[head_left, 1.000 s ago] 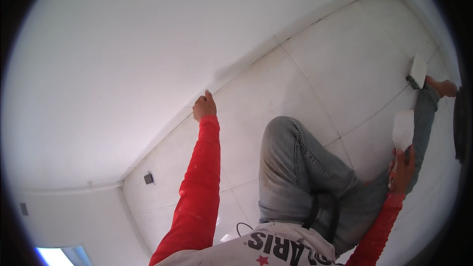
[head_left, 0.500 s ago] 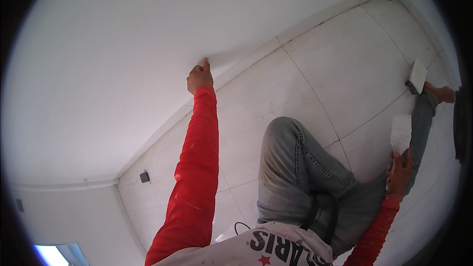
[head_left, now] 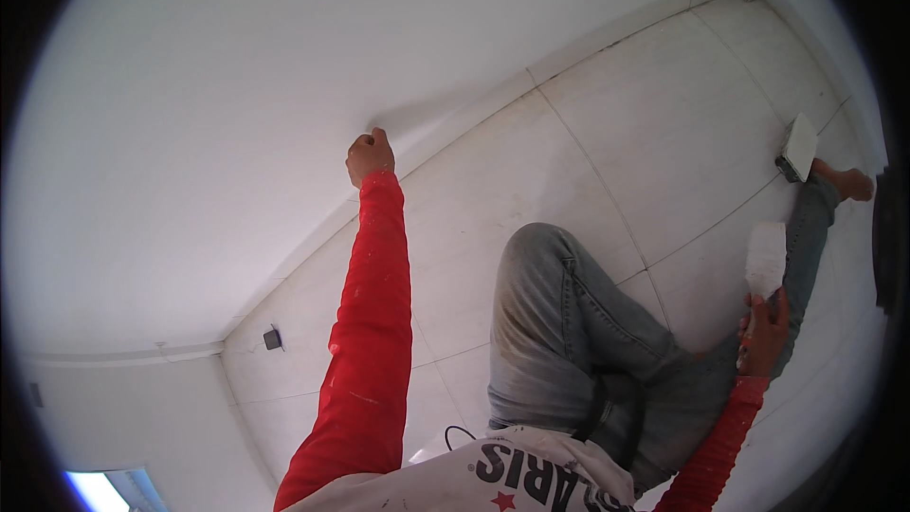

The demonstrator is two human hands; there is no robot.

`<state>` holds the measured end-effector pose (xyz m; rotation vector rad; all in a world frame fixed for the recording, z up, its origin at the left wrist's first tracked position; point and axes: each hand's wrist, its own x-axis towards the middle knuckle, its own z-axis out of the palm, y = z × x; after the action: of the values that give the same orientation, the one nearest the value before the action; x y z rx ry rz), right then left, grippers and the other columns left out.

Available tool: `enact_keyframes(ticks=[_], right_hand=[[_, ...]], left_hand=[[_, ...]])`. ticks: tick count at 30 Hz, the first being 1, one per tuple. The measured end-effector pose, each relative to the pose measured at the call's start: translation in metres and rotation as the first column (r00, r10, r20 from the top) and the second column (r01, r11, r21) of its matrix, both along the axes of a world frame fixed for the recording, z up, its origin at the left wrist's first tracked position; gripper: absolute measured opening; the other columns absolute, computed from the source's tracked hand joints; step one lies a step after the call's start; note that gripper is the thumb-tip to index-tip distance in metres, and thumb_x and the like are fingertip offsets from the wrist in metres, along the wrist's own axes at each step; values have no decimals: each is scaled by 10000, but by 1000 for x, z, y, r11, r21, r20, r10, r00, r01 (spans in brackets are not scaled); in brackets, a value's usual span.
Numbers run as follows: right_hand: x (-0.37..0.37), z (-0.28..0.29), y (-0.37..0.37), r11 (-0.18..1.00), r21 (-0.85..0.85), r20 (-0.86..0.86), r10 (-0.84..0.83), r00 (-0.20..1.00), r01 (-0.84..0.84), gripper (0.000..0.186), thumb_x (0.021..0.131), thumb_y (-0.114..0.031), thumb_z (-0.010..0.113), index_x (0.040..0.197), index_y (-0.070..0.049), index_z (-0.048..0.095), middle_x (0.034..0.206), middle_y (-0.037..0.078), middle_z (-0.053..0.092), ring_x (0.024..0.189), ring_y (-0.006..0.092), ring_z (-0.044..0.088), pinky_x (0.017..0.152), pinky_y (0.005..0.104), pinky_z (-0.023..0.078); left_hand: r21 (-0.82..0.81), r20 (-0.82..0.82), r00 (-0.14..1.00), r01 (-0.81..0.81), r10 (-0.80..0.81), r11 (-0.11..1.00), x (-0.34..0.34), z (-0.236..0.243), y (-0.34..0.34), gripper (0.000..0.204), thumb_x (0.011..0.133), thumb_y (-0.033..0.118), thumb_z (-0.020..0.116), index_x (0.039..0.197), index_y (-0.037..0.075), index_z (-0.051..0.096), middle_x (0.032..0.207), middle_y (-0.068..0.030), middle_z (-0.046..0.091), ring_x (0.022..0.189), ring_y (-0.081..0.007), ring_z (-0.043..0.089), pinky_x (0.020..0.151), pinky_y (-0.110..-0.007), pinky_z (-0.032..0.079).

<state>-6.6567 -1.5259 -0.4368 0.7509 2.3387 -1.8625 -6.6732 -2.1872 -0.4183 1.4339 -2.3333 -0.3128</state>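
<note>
- Flat tool (head_left: 766, 254): held toward the floor's right edge, white broad end pointing away from the body; brush or scraper, I cannot tell.
- Right hand (head_left: 764, 334): closed round the tool's narrow end; a firm, relaxed hold there should stop the broad end twisting.
- Leg (head_left: 806, 237): just beside the tool, so angling the broad end outward would spare the jeans a smear.
- Left hand (head_left: 370, 157): curled narrow at the wall (head_left: 218, 104), just above the skirting (head_left: 616, 35); whether it grips anything or touches, I cannot tell. Light, even pressure would suit the smooth surface.
- Box (head_left: 798, 147): by the foot, near the floor (head_left: 455, 228)'s right edge; best not nudged.
- Dark block (head_left: 273, 338): near the floor's left corner, well apart.
</note>
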Motion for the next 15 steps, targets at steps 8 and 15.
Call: enact_keyframes(ticks=[8, 15], right_hand=[[-3, 13, -33, 969, -17, -42, 245, 969, -246, 552, 909, -148, 646, 1417, -38, 460, 884, 98, 689, 523, 77, 527, 434, 227, 389], [-98, 23, -158, 808, -22, 0, 589, 808, -589, 571, 901, -134, 635, 1411, 20, 428, 886, 127, 683, 519, 98, 543, 437, 243, 417]], left_hand=[[9, 123, 984, -128, 126, 992, 187, -122, -29, 225, 873, 86, 523, 1034, 103, 680, 1084, -143, 680, 1023, -323, 637, 884, -431, 507], [-99, 224, 765, -599, 604, 795, 295, -169, 30, 429, 947, 350, 512, 1308, 119, 501, 1322, -117, 488, 1296, -279, 384, 1052, -439, 314]])
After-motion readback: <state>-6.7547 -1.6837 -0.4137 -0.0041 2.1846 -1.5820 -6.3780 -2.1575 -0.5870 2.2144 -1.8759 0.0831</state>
